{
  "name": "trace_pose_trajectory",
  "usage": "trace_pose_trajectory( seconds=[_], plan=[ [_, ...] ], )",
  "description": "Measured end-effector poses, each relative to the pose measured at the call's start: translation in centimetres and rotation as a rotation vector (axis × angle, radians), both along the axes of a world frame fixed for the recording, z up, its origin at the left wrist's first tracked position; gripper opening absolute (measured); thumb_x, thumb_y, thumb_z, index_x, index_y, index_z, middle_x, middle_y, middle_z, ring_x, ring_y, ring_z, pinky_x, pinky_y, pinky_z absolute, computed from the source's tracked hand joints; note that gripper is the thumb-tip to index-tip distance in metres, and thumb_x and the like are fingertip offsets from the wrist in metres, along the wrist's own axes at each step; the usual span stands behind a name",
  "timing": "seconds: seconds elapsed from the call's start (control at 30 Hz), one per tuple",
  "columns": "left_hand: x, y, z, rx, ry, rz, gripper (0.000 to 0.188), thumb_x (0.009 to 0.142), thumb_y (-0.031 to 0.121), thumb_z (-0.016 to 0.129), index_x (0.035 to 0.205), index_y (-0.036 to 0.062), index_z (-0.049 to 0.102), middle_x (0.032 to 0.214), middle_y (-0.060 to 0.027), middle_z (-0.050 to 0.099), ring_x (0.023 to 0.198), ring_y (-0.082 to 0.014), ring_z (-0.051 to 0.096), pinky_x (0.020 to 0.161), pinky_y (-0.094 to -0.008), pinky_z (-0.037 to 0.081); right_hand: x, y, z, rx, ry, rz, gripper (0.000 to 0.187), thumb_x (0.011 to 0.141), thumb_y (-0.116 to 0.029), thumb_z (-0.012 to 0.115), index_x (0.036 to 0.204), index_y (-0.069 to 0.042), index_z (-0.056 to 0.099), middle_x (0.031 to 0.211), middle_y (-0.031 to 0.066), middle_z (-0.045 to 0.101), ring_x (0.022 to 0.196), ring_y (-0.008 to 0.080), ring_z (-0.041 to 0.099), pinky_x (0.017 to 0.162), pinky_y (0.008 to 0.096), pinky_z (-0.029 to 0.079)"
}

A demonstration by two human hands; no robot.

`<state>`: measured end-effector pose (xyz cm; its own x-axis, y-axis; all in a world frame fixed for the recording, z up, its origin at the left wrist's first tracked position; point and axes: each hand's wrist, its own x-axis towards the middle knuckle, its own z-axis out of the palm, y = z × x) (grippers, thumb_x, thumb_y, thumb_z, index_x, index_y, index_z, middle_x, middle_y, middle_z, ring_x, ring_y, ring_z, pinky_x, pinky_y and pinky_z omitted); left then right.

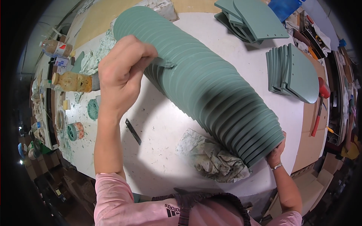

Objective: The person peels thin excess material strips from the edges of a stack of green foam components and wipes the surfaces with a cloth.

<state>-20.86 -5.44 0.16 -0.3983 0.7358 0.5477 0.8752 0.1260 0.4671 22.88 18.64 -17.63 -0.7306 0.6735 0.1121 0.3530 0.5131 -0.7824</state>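
Observation:
A long, curved, ribbed green piece (211, 75) made of many overlapping layers runs across the table from far left to near right. Over its left flank, the fingers of my left hand (126, 71) pinch a small flat tool with a dark, green-smeared end (166, 64); its exact kind is not clear. That end touches or nearly touches the ribs. At the near right end, my right hand (277, 150) is wrapped around the edge of the ribbed piece, some fingers hidden beneath it. A crumpled, stained cloth (218, 160) lies beside that near end.
A black utility knife (132, 132) lies left of centre. Open tubs of green paste (75, 131) and a bottle of yellowish liquid (73, 81) stand at left. Stacked green curved panels (292, 73) and a red-handled mallet (320, 101) occupy the right side.

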Motion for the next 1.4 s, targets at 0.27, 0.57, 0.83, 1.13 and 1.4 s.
trace_pose_trajectory(
  seconds=[0.27, 0.57, 0.83, 1.13, 1.4],
  plan=[
    [0.7, 0.4, 0.2, -0.009, 0.214, -0.036, 0.021, 0.066, -0.013, 0.061, 0.082, 0.0009, 0.062, 0.073, -0.0095, 0.051, 0.070, -0.0269, 0.054, 0.060, -0.0349, 0.044, 0.2, 0.0, -0.1, -0.029, -0.016, -0.011, 0.098, 0.084, -0.081, 0.034, 0.119, 0.010, 0.047, 0.116, 0.0194, 0.046, 0.110, 0.0295, 0.049, 0.098, 0.0400, 0.038],
    [0.6, 1.7, 0.5, -0.039, 0.230, -0.074, 0.021, 0.067, -0.013, 0.060, 0.084, 0.0001, 0.061, 0.074, -0.0101, 0.050, 0.069, -0.0268, 0.052, 0.061, -0.0353, 0.043, 0.5, 0.1, -0.5, -0.050, 0.010, -0.013, 0.098, 0.085, -0.082, 0.034, 0.118, 0.009, 0.048, 0.115, 0.0189, 0.046, 0.109, 0.0295, 0.049, 0.097, 0.0402, 0.039],
    [-0.3, 4.5, 0.9, -0.099, 0.292, -0.153, 0.015, 0.075, -0.010, 0.063, 0.086, 0.0003, 0.061, 0.078, -0.0100, 0.052, 0.075, -0.0266, 0.054, 0.067, -0.0323, 0.044, 0.2, 0.2, 0.1, 0.015, -0.011, 0.035, 0.090, 0.089, -0.075, 0.034, 0.118, 0.008, 0.050, 0.115, 0.0209, 0.049, 0.110, 0.0332, 0.050, 0.097, 0.0419, 0.039],
    [0.2, 2.9, 1.6, -0.053, 0.233, -0.084, 0.018, 0.076, -0.013, 0.062, 0.089, -0.0011, 0.062, 0.081, -0.0083, 0.056, 0.075, -0.0212, 0.055, 0.067, -0.0284, 0.044, 0.0, 0.2, 0.5, 0.043, -0.055, 0.004, 0.098, 0.086, -0.082, 0.030, 0.120, 0.009, 0.048, 0.114, 0.0183, 0.049, 0.108, 0.0296, 0.052, 0.094, 0.0390, 0.042],
    [0.9, -3.8, -3.2, 0.169, -0.346, 0.187, 0.006, 0.092, -0.004, 0.060, 0.098, -0.0037, 0.062, 0.090, 0.0003, 0.054, 0.077, -0.0076, 0.046, 0.068, -0.0205, 0.036, -0.3, -0.1, 0.5, 0.042, -0.020, 0.007, 0.090, 0.089, -0.076, 0.033, 0.118, 0.008, 0.050, 0.115, 0.0206, 0.049, 0.109, 0.0330, 0.051, 0.096, 0.0418, 0.040]
  ],
)
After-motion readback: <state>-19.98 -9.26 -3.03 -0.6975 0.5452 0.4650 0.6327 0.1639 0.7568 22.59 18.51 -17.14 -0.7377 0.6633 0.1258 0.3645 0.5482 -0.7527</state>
